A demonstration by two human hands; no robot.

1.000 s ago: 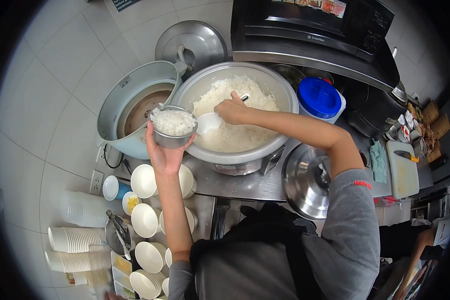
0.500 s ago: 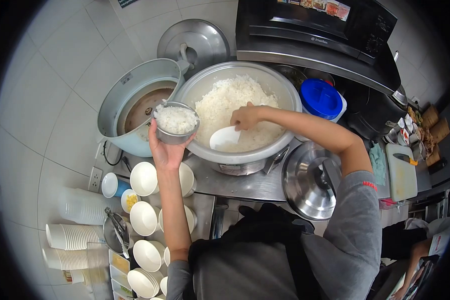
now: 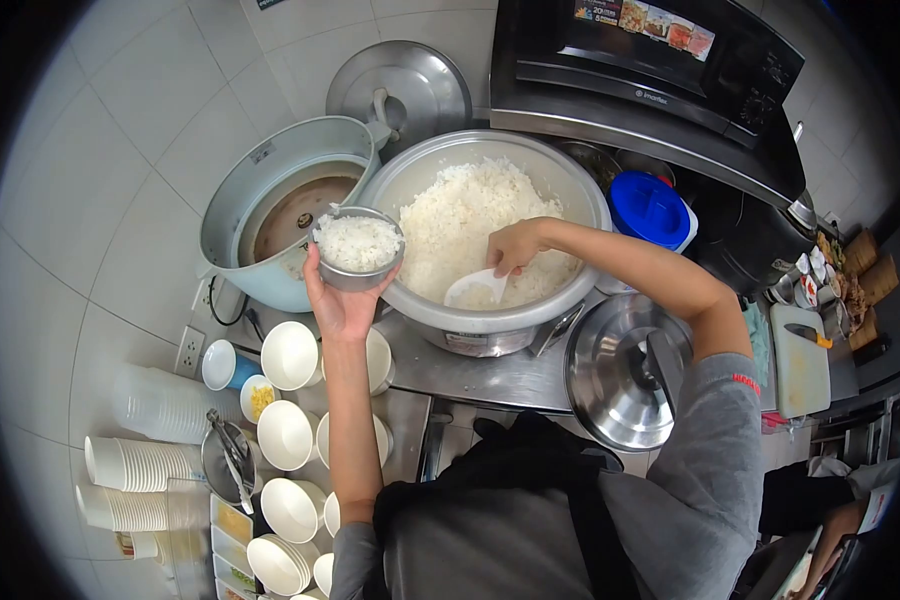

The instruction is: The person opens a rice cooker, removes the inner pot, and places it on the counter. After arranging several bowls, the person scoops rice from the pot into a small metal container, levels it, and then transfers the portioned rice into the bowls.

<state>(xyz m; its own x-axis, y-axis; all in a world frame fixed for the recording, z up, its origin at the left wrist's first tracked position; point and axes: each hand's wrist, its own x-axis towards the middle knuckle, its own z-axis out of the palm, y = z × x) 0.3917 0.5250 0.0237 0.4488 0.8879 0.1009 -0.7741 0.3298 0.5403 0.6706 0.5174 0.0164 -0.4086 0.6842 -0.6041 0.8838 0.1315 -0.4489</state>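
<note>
My left hand (image 3: 344, 308) holds up a small metal bowl (image 3: 358, 276) heaped with white rice (image 3: 356, 242), fingers wrapped round its sides. It is over the left rim of a large round pot (image 3: 398, 284) full of rice (image 3: 470, 212). Inside the pot, near its front right, my right hand (image 3: 515, 245) grips a white rice paddle (image 3: 476, 289), whose blade lies in the rice and carries some grains. The handle is mostly hidden in my fist. A pale blue-green empty cooker (image 3: 232, 228) stands left of the pot.
White paper bowls (image 3: 288, 436) stand in rows at the lower left, beside stacked cups (image 3: 140, 464). A metal lid (image 3: 620, 400) lies right of the pot. Behind are a microwave (image 3: 650, 80) and a blue-lidded container (image 3: 652, 205). Another person's arm (image 3: 832, 545) shows at lower right.
My right hand and the paddle have moved right and slightly toward the pot's front. The bowl in my left hand stays near the pot's left rim. The view has shifted slightly.
</note>
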